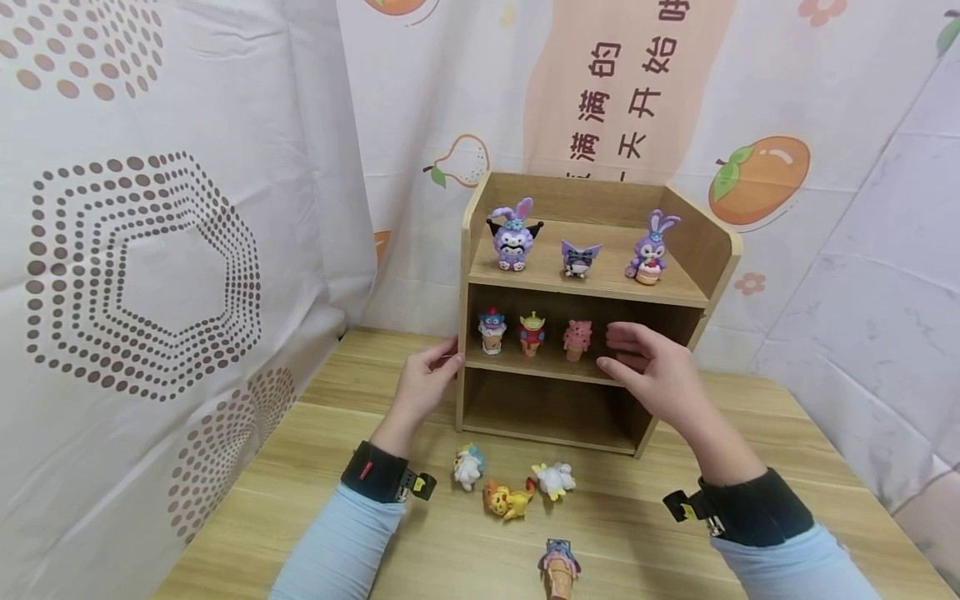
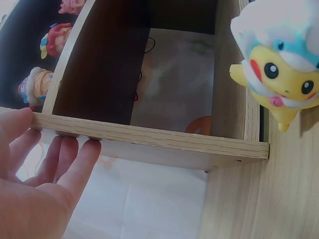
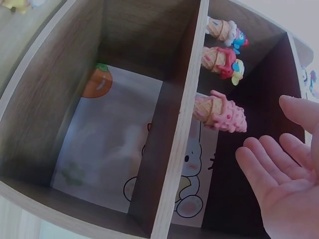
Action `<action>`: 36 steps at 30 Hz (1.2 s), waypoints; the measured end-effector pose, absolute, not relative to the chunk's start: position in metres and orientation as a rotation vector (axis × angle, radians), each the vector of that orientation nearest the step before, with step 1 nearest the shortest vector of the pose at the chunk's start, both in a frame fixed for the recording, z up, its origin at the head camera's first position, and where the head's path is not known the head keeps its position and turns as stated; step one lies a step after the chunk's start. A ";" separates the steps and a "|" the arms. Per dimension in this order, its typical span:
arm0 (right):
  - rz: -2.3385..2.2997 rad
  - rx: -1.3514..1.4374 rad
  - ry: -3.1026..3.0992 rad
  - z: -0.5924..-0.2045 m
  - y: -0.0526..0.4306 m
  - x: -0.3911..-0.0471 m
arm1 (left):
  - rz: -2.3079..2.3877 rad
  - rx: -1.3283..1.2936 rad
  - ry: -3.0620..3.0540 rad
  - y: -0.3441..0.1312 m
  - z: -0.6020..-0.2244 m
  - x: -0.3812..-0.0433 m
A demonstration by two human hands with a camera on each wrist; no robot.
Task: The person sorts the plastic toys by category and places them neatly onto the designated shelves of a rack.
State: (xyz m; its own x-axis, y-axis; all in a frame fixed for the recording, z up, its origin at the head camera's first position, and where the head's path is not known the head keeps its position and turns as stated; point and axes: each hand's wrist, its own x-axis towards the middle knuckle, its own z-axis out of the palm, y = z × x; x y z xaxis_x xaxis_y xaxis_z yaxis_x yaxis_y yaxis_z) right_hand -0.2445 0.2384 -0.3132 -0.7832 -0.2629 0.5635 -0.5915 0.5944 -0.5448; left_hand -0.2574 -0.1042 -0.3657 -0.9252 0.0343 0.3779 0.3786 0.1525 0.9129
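My left hand [image 1: 426, 379] holds the left side panel of a small wooden shelf unit [image 1: 555, 288]. In the left wrist view its thumb lies at the panel's front edge and its fingertips touch the outer face. My right hand [image 1: 656, 367] is at the right part of the middle shelf, thumb and fingers apart, with nothing between them. Just left of it stands a pink ice-cream-cone figurine [image 1: 577, 340], apart from the fingers. Beside that are a red cone figurine with a yellow-green top [image 1: 532, 333] and a blue-topped cone figurine [image 1: 492, 331].
The top shelf carries three purple figurines, among them a rabbit [image 1: 649, 250]. Before the unit lie a white-and-blue figurine [image 1: 468, 467], a yellow lion-like figurine [image 1: 508, 499], a white figurine [image 1: 554, 481] and a blue-pink cone figurine [image 1: 559, 569]. Printed curtains [image 1: 420, 100] hang behind.
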 end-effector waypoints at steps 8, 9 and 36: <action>0.924 0.764 -2.399 -0.316 0.238 -0.231 | -1.846 -0.396 -2.170 -0.103 -0.367 -0.257; 0.920 0.779 -2.406 -0.317 0.239 -0.230 | -1.849 -0.392 -2.173 -0.103 -0.367 -0.257; 1.029 1.130 -2.737 -0.333 0.240 -0.214 | -1.860 -0.385 -2.174 -0.104 -0.373 -0.265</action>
State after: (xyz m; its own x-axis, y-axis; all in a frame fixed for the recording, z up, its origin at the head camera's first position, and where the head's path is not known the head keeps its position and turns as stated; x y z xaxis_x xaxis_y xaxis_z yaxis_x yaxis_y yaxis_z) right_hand -0.2137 0.2397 -0.3332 -0.7401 -0.6272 0.2425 -0.6316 0.5245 -0.5709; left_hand -0.2654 -0.1040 -0.3731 -0.9328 0.0352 0.3588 0.3599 0.1478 0.9212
